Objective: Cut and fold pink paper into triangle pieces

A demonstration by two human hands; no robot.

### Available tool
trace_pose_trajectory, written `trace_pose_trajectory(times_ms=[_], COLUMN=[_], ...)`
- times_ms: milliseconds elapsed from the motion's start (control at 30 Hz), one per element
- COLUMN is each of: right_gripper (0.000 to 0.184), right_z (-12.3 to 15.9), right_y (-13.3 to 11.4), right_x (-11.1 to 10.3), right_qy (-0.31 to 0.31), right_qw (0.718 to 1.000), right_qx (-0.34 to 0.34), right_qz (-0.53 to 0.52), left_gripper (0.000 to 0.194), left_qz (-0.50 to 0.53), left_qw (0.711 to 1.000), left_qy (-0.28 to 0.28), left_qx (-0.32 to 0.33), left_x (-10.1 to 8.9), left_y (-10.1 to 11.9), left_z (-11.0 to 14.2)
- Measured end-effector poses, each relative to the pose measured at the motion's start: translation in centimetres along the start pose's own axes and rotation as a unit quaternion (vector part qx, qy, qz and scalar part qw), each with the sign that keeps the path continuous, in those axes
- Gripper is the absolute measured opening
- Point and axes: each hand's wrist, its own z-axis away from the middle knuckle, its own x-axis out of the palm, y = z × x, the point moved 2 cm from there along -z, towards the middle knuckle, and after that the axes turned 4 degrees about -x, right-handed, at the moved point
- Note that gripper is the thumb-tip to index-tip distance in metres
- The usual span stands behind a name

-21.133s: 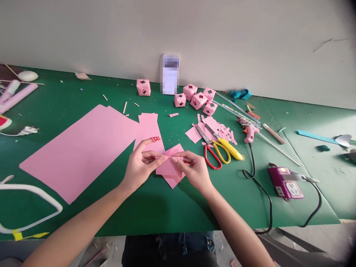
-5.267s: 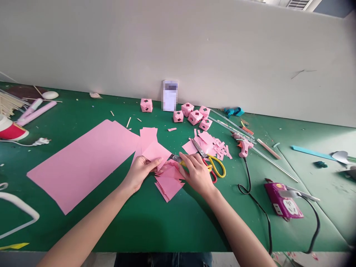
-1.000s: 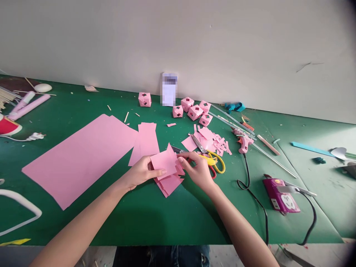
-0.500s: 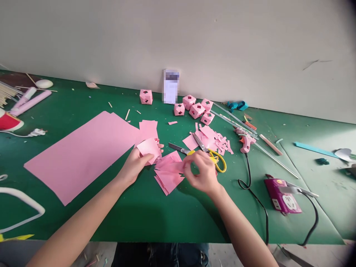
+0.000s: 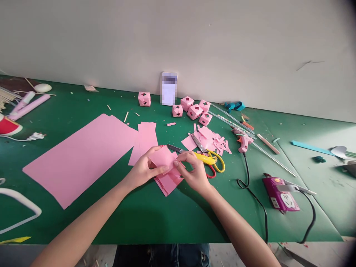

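My left hand [image 5: 143, 168] is closed on a pink paper square [image 5: 163, 157], thumb on its near side and fingers behind. The thumb and forefinger of my right hand [image 5: 194, 173] pinch at the right edge of the pink paper; a separate sheet there is partly hidden. Under both hands lies a pile of cut pink paper pieces [image 5: 167, 187]. Just beyond my right hand are a yellow-handled knife [image 5: 205, 158] and yellow-handled scissors [image 5: 220, 163], with a red handle loop [image 5: 212, 171] beside them.
Large pink sheets [image 5: 80, 159] and smaller pink strips [image 5: 147, 135] lie to the left. Several folded pink paper boxes [image 5: 194, 111] stand near the propped phone [image 5: 168, 89]. Paper scraps [image 5: 207, 137], a pink glue gun [image 5: 244, 142] and a purple power socket [image 5: 280, 194] are on the right.
Both hands have come together over the paper pile. The left hand moved right with its paper, and the right hand moved left with its piece to meet it.
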Motion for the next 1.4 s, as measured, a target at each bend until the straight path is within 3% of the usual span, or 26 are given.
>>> trace_pose_trajectory(times_ms=[167, 267, 333, 400, 500, 633, 833, 1167, 1333, 1400], right_gripper=[0.018, 0.025, 0.033, 0.035, 0.032, 0.040, 0.039, 0.030, 0.024, 0.026], right_z=[-0.5, -1.0, -1.2, -1.4, -1.4, -1.0, -0.8, -0.9, -0.7, -0.5], right_y=[1.2, 3.4, 5.0, 6.4, 7.9, 8.9, 8.9, 6.6, 3.2, 2.1], right_x=[-1.3, -3.6, -5.2, -6.7, -7.9, -7.9, -6.4, -4.8, -2.3, -1.2], right_qy=[0.056, 0.133, 0.174, 0.208, 0.232, 0.234, 0.192, 0.192, 0.168, 0.130], right_qw=[0.998, 0.981, 0.962, 0.944, 0.923, 0.908, 0.923, 0.940, 0.977, 0.982], right_qx=[0.023, 0.119, 0.178, 0.194, 0.190, 0.165, 0.126, 0.083, 0.081, 0.128], right_qz=[0.014, 0.073, 0.110, 0.169, 0.241, 0.304, 0.308, 0.270, 0.103, -0.048], left_gripper=[0.069, 0.051, 0.044, 0.043, 0.060, 0.077, 0.069, 0.061, 0.065, 0.066], left_qz=[-0.014, -0.076, -0.187, -0.296, -0.426, -0.530, -0.531, -0.488, -0.375, -0.327], left_qw=[0.998, 0.984, 0.955, 0.903, 0.846, 0.810, 0.814, 0.792, 0.799, 0.801], left_qy=[0.035, 0.135, 0.199, 0.247, 0.231, 0.178, 0.167, 0.285, 0.356, 0.344], left_qx=[0.041, 0.086, 0.120, 0.189, 0.220, 0.175, 0.165, 0.233, 0.308, 0.365], left_x=[-0.3, -1.6, -2.8, -3.9, -5.0, -5.5, -5.5, -6.0, -4.7, -3.6], left_y=[-0.2, -0.2, -0.6, -1.1, -2.2, -3.5, -4.0, -3.0, -1.5, -1.0], left_z=[0.0, -0.5, -1.0, -1.7, -2.7, -3.3, -3.4, -3.2, -1.8, -1.1])
